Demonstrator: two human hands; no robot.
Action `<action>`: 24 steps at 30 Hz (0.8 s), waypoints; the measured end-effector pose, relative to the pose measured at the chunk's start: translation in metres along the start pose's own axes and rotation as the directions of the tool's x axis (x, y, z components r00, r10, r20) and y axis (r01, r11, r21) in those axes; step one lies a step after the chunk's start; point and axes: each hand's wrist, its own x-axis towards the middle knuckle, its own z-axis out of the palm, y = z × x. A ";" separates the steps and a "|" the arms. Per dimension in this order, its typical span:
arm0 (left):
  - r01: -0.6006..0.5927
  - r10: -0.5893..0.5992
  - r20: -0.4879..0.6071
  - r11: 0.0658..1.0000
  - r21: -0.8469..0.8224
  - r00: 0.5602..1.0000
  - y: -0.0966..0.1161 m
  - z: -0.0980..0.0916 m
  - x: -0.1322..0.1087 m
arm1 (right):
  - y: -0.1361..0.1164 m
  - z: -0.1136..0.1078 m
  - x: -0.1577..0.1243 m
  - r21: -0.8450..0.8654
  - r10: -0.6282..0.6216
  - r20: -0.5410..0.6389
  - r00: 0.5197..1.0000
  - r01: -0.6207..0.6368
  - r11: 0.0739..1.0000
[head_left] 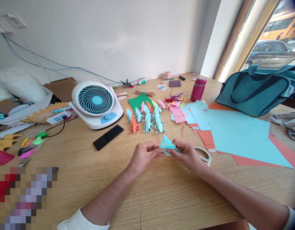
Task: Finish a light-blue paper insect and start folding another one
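Both hands pinch a small folded piece of light blue paper [166, 143] just above the wooden table [147, 191]. My left hand [143, 155] grips its left corner with closed fingers. My right hand [187, 154] holds its right side, thumb pressed on the fold. The paper stands up as a pointed triangle between them. White-handled scissors [204, 155] lie on the table right behind my right hand.
Several folded paper figures [147, 119] in blue, orange and pink stand beyond the hands. Large blue sheets [235, 134] over orange ones lie at right, with a teal bag [257, 91] and a pink bottle [198, 89]. A small fan [96, 103] and black phone [108, 137] sit at left.
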 end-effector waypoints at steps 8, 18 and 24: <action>0.026 -0.027 -0.001 0.992 -0.126 1.000 0.002 0.004 -0.003 | -0.003 0.003 -0.005 0.031 -0.022 -0.041 0.999 0.023 0.999; 0.053 -0.068 -0.048 0.963 -0.264 0.997 0.003 0.011 -0.007 | 0.001 0.005 -0.007 -0.014 -0.010 -0.032 0.999 0.009 1.000; 0.041 -0.059 -0.071 0.971 -0.234 0.996 0.003 0.009 -0.007 | 0.001 0.002 -0.004 0.029 -0.082 -0.084 0.993 0.085 0.996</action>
